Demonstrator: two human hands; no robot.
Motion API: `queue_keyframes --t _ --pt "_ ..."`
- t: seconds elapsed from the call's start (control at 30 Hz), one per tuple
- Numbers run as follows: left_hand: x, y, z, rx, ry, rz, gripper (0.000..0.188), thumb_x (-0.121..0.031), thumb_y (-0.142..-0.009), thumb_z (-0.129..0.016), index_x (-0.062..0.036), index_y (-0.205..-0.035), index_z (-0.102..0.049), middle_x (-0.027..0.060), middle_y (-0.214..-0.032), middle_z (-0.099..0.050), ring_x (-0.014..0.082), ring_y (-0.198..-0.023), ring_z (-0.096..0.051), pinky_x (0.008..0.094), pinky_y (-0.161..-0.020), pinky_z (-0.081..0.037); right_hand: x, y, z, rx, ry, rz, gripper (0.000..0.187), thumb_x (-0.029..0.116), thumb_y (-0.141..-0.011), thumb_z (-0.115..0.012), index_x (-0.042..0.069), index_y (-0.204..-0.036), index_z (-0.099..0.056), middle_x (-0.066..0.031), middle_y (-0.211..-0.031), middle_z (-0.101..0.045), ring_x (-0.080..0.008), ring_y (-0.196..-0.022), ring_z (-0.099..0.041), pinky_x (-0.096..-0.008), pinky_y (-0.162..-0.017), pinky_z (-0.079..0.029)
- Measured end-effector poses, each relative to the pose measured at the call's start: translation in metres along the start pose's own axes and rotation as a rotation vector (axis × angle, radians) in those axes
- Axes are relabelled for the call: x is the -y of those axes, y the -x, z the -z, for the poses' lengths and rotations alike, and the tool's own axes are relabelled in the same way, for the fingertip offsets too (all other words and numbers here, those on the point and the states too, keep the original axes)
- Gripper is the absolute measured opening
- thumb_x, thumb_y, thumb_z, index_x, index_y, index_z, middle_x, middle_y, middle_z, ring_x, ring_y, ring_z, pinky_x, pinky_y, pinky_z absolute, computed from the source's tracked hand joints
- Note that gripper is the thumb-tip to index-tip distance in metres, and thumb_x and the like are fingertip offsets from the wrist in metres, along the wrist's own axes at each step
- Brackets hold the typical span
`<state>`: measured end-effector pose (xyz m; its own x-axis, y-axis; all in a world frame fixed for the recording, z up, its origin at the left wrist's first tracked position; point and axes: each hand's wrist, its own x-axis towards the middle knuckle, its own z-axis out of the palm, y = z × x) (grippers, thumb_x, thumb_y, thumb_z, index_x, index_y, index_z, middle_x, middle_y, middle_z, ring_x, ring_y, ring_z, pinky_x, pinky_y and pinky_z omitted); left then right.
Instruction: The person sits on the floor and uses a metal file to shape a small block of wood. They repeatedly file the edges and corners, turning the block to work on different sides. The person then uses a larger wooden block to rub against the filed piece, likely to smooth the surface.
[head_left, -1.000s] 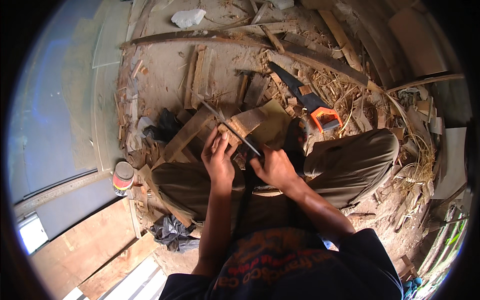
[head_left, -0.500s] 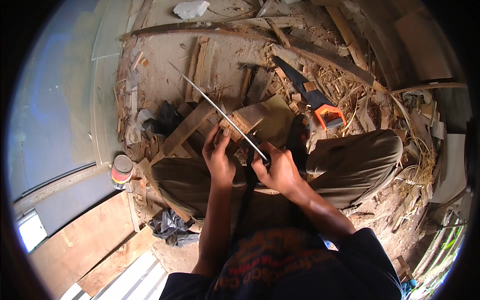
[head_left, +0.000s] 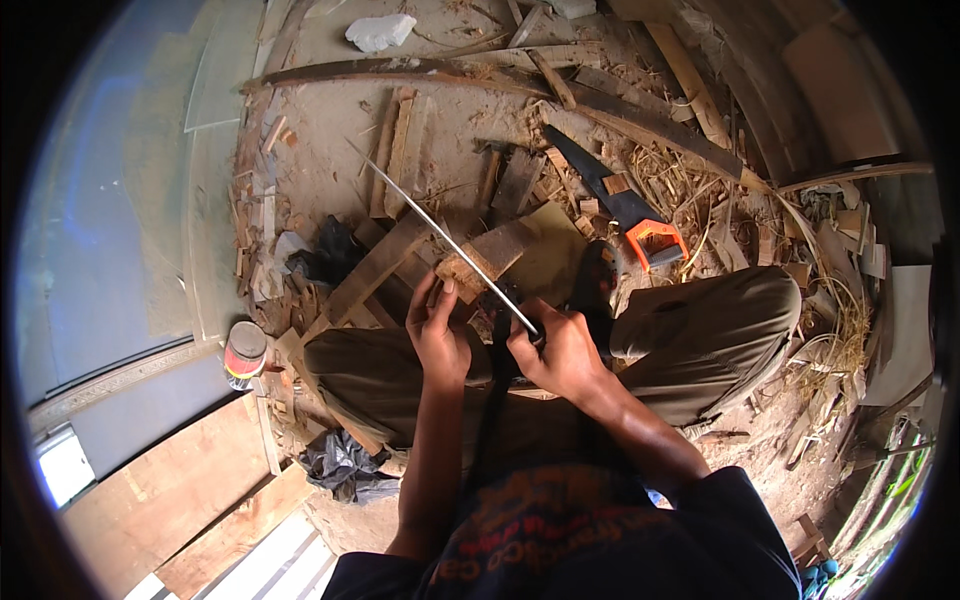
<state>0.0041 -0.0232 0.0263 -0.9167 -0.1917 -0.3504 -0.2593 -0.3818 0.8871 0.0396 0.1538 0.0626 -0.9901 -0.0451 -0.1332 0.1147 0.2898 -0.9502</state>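
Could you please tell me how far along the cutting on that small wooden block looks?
Done: offcuts and shavings litter the ground. In hand: the right hand holds a thin blade across the wooden block, which the left hand steadies. Left: the block looks still whole.

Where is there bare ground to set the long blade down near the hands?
Barest is the dirt patch left of the upright wood slats, below the long curved plank. Around the handsaw and right of it, straw and offcuts crowd the ground. The block before the left hand sits among scraps.
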Motion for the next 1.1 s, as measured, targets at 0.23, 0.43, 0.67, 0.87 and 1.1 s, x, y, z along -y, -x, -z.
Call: queue_keyframes --t 0.23,0.43,0.67,0.87,1.1 --pt "0.002 -0.003 0.001 0.015 0.036 -0.031 0.043 -0.013 -0.099 -0.063 0.0010 -0.139 -0.055 0.0098 -0.126 -0.064 0.0199 -0.114 -0.063 0.0377 -0.090 -0.058 -0.017 0.008 -0.008 0.000 0.029 0.017 0.030 0.019 -0.085 -0.069 -0.005 -0.102 -0.065 -0.0254 -0.071 -0.066 -0.0445 -0.072 -0.068 -0.0465 -0.065 -0.056" --pt "-0.005 0.004 -0.012 0.030 0.047 0.012 0.041 -0.012 -0.097 -0.066 0.0010 -0.135 -0.058 0.0096 -0.125 -0.064 0.0214 -0.115 -0.063 0.0380 -0.091 -0.057 -0.012 0.001 -0.002 0.039 0.098 0.003 0.025 0.016 -0.086 -0.068 -0.004 -0.101 -0.064 -0.0246 -0.072 -0.065 -0.0432 -0.074 -0.070 -0.0437 -0.065 -0.056" --pt "0.002 -0.002 -0.017 -0.018 0.073 0.031 0.042 -0.014 -0.099 -0.066 0.0014 -0.136 -0.057 0.0099 -0.127 -0.064 0.0208 -0.116 -0.063 0.0410 -0.096 -0.056 -0.006 0.000 0.005 0.011 0.121 -0.083 0.025 0.018 -0.086 -0.068 -0.005 -0.097 -0.065 -0.0267 -0.077 -0.067 -0.0431 -0.074 -0.070 -0.0443 -0.065 -0.057" --pt "0.001 0.001 -0.016 -0.017 0.061 0.005 0.042 -0.014 -0.097 -0.068 0.0014 -0.135 -0.059 0.0090 -0.124 -0.066 0.0189 -0.113 -0.064 0.0395 -0.090 -0.057 0.001 0.009 0.004 -0.010 0.046 -0.047 0.029 0.019 -0.086 -0.068 -0.006 -0.102 -0.066 -0.0273 -0.072 -0.065 -0.0428 -0.073 -0.071 -0.0460 -0.063 -0.056" --pt "-0.001 0.001 -0.016 -0.038 0.144 -0.008 0.036 -0.008 -0.095 -0.070 0.0016 -0.129 -0.063 0.0085 -0.117 -0.069 0.0182 -0.106 -0.067 0.0346 -0.086 -0.059 0.004 0.008 0.005 0.026 0.072 -0.044 0.029 0.018 -0.087 -0.067 -0.007 -0.101 -0.064 -0.0272 -0.072 -0.065 -0.0452 -0.074 -0.069 -0.0469 -0.063 -0.056"
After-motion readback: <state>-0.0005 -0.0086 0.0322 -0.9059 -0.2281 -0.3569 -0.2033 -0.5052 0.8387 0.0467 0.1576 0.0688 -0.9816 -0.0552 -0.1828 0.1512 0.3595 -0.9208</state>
